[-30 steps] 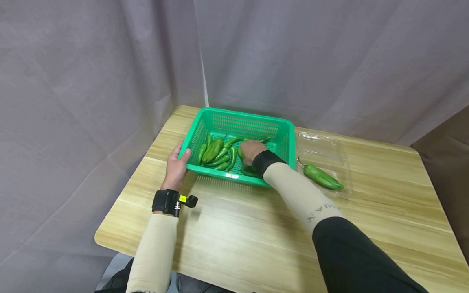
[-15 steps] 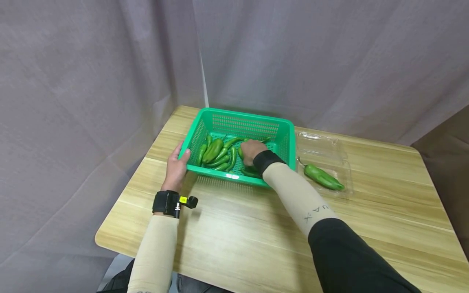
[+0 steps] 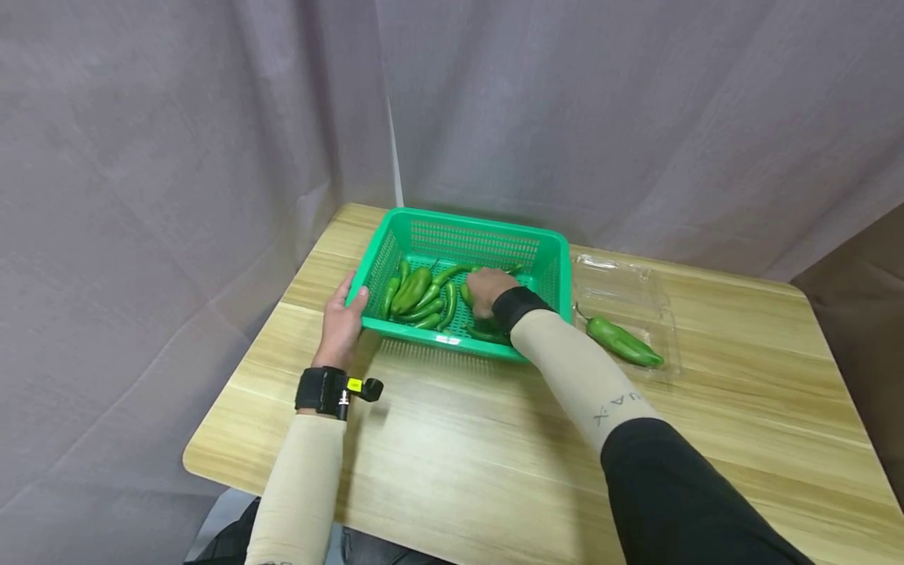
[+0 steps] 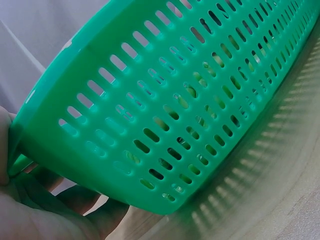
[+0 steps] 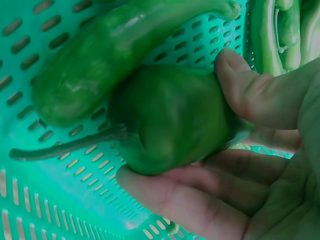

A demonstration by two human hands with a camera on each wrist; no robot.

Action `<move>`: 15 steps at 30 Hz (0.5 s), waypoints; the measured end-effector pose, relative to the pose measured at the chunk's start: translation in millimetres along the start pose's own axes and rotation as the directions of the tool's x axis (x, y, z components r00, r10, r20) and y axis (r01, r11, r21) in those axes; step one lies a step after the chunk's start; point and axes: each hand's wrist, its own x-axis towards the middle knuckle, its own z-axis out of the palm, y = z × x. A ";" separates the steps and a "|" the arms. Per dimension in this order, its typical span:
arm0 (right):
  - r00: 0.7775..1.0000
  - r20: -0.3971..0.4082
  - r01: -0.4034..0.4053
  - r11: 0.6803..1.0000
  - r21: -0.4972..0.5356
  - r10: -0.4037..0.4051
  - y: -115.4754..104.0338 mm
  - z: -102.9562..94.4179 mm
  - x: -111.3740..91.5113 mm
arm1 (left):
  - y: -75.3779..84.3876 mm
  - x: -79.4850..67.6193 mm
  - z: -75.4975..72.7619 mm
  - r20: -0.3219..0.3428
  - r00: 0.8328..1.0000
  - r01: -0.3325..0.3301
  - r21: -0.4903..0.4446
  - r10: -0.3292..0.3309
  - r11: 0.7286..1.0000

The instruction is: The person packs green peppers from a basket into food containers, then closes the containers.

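A green slotted plastic basket (image 3: pixel 462 220) stands on the table with several green peppers (image 3: pixel 412 290) inside. At its left end my left hand (image 3: pixel 340 328) grips the rim, the thumb over the top and the fingers against the outer wall. My right hand (image 3: pixel 489 290) is down in the right half of the basket. In the right wrist view it holds a plump green pepper (image 5: pixel 172 117) between thumb and fingers, the stem pointing away from the palm. A longer green pepper (image 5: pixel 95 65) lies right beside that one.
To the right of the basket lies an opened clear plastic clamshell box (image 3: pixel 617 284), with one large green pepper (image 3: pixel 621 340) in its near half. The wooden table (image 3: pixel 452 447) extends in front and to the right. Grey curtains (image 3: pixel 565 118) hang behind it.
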 end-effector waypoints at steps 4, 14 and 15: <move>1.000 0.001 -0.002 1.000 0.009 0.002 1.0 -1.0 -1.9 | 0.2 0.9 -0.6 0.019 1.000 -0.002 0.004 0.002 1.000; 1.000 0.016 0.007 1.000 0.003 -0.007 -4.4 -11.7 -14.2 | 2.6 -0.4 -1.6 0.014 1.000 0.004 -0.002 -0.004 1.000; 1.000 0.010 0.009 1.000 0.001 -0.009 -5.1 -14.3 -17.1 | 2.3 -0.3 -1.2 0.013 1.000 0.005 -0.004 -0.005 1.000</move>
